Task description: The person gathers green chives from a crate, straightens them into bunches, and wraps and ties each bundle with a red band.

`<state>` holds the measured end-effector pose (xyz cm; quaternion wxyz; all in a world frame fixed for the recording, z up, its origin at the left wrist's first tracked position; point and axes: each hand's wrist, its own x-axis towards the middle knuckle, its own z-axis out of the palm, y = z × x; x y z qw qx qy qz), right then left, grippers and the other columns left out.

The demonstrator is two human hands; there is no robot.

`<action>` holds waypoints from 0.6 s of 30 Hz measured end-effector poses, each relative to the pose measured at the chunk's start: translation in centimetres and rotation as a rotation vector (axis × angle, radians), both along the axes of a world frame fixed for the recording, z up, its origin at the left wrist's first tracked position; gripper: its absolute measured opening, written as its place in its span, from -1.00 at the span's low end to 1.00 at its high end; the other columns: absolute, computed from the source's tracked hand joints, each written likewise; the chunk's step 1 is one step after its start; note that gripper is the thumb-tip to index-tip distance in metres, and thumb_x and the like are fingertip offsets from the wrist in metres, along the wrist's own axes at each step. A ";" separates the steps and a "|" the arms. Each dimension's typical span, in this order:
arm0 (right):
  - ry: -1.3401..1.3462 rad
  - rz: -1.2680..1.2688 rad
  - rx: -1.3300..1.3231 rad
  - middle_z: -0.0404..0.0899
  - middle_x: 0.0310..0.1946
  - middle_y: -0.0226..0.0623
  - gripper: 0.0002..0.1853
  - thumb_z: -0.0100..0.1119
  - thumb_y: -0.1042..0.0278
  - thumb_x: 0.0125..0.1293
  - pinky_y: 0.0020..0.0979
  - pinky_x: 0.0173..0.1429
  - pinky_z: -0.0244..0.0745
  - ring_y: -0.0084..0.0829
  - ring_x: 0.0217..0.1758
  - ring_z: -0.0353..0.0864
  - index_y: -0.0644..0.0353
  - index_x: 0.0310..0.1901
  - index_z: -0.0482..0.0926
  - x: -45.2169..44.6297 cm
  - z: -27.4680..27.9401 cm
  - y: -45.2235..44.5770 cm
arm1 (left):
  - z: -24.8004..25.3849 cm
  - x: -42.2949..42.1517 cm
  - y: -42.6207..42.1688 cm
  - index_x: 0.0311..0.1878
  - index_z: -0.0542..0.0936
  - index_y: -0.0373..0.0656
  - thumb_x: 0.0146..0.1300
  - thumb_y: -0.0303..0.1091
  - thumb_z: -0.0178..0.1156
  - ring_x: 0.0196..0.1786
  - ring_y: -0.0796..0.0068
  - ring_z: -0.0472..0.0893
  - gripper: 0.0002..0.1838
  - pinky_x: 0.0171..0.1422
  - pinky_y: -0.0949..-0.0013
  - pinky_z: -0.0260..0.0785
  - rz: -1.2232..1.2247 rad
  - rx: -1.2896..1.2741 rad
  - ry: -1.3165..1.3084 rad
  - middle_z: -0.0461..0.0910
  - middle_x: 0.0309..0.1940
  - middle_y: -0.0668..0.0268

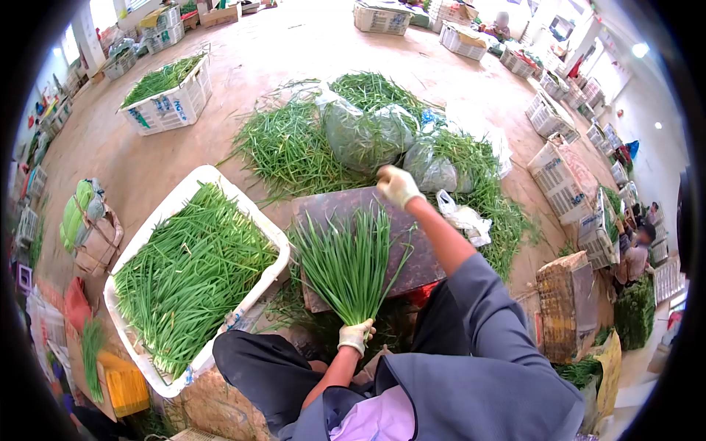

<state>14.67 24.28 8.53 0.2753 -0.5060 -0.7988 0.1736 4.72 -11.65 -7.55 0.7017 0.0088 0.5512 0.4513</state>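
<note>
My left hand, in a pale work glove, is closed round the base of a bunch of green chives. The leaves fan out away from me over a dark, worn board. Beyond the board's far edge, close to the heap of loose chives, is my right hand, also gloved. Its fingers look curled, and whatever they may hold is hidden. Clear plastic bags lie in that heap of chives. A crumpled white bag rests right of the board.
On my left stands a white plastic crate filled with chives. Another crate of greens sits farther off on the floor. A yellow box is at lower left. Stacked crates line the right side, where a person sits.
</note>
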 end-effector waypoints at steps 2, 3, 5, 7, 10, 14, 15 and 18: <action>0.181 0.126 -0.377 0.73 -0.25 -0.15 -0.85 0.23 0.45 0.28 -0.39 -0.17 0.65 -0.39 -0.36 0.75 0.25 -0.15 0.67 -1.1 1.6 -5.2 | 0.0 0.2 -0.1 -0.16 0.68 -0.31 0.14 -0.52 0.39 -0.50 0.44 0.64 -0.81 -0.50 0.45 0.45 0.012 -0.027 0.046 0.70 -0.39 0.23; 0.197 0.241 -0.289 0.74 -0.28 -0.23 -0.86 0.21 0.47 0.31 -0.43 -0.29 0.64 -0.50 -0.48 0.72 0.25 -0.13 0.66 -1.1 0.3 -6.8 | -0.1 0.2 -0.1 -0.16 0.67 -0.30 0.13 -0.53 0.40 -0.49 0.42 0.66 -0.80 -0.50 0.45 0.47 0.004 -0.035 0.053 0.70 -0.38 0.23; 0.206 0.285 -0.451 0.73 -0.32 -0.19 -0.84 0.21 0.44 0.32 -0.40 -0.30 0.63 -0.47 -0.47 0.73 0.23 -0.10 0.64 -1.8 -0.8 -9.5 | -0.1 0.4 -0.1 -0.18 0.66 -0.30 0.13 -0.53 0.40 -0.50 0.42 0.65 -0.81 -0.50 0.44 0.46 0.036 -0.036 0.062 0.69 -0.38 0.22; 0.024 0.318 -0.516 0.72 -0.32 -0.14 -0.83 0.19 0.36 0.34 -0.34 -0.23 0.63 -0.33 -0.41 0.74 0.15 -0.09 0.65 -2.0 -2.2 -10.8 | 0.3 0.5 -0.2 -0.19 0.66 -0.29 0.12 -0.53 0.40 -0.50 0.42 0.66 -0.81 -0.50 0.44 0.46 0.043 -0.031 0.075 0.69 -0.39 0.23; -0.155 0.354 -0.240 0.71 -0.26 -0.13 -0.82 0.16 0.23 0.33 -0.15 -0.02 0.58 -0.02 -0.16 0.68 0.07 -0.14 0.66 -1.8 -4.8 -10.6 | 0.4 0.5 0.0 -0.20 0.66 -0.29 0.11 -0.53 0.41 -0.50 0.42 0.66 -0.81 -0.50 0.44 0.46 0.057 -0.019 0.088 0.69 -0.40 0.23; -0.388 0.235 -0.247 0.71 -0.27 -0.13 -0.79 0.18 0.14 0.30 -0.11 -0.02 0.57 -0.03 -0.15 0.68 0.02 -0.15 0.67 -1.0 -6.0 -10.0 | 0.4 0.5 -0.1 -0.21 0.65 -0.29 0.09 -0.52 0.43 -0.50 0.41 0.66 -0.80 -0.50 0.42 0.46 0.065 -0.017 0.070 0.68 -0.41 0.24; -0.389 0.236 -0.247 0.71 -0.27 -0.13 -0.79 0.18 0.14 0.30 -0.11 -0.02 0.57 -0.03 -0.15 0.68 0.02 -0.15 0.67 -1.0 -5.8 -9.9 | 0.5 0.5 0.0 -0.21 0.65 -0.29 0.09 -0.52 0.43 -0.50 0.41 0.66 -0.80 -0.50 0.42 0.46 0.066 -0.017 0.069 0.68 -0.41 0.24; -0.428 0.214 -0.297 0.71 -0.24 -0.10 -0.75 0.19 0.12 0.30 -0.11 0.00 0.57 -0.02 -0.12 0.68 0.03 -0.11 0.67 -0.8 -5.7 -10.0 | 0.7 0.6 0.0 -0.21 0.66 -0.28 0.08 -0.52 0.43 -0.51 0.41 0.66 -0.79 -0.50 0.43 0.46 0.062 -0.021 0.075 0.68 -0.42 0.24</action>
